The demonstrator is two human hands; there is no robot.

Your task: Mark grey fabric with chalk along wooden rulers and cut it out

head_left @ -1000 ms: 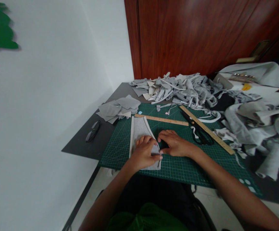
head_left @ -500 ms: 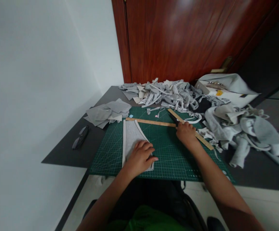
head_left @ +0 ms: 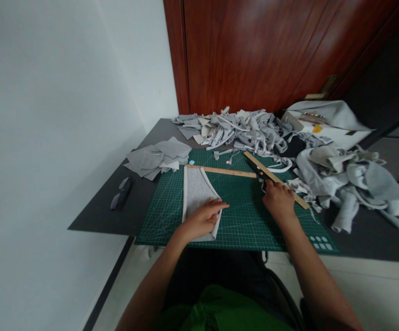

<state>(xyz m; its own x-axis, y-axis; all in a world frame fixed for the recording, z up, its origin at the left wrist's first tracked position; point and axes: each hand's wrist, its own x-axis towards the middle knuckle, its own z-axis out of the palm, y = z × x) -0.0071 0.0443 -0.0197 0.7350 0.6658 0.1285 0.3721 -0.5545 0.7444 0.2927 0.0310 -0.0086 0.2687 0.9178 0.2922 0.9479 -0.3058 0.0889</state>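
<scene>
From my remote seat I start at the left, where dark glasses [head_left: 120,195] lie on the table [head_left: 96,216] and a stack of grey cut pieces [head_left: 158,157] sits at about 11 o'clock from the cutting mat [head_left: 240,216]. My left hand [head_left: 199,220] lies flat on the grey fabric piece [head_left: 196,193], fingers spread and pressing it down. The piece lies on the mat's left part, its long axis running 12 to 6, wide end toward me. My right hand [head_left: 279,201] is closed on the black scissors [head_left: 259,174], blades pointing to about 10 o'clock, beside two wooden rulers [head_left: 227,171]. I judge that the cloth could creep under a light palm and skew any cut; the scrap heap [head_left: 340,179] at 2 o'clock could snag the blades.
</scene>
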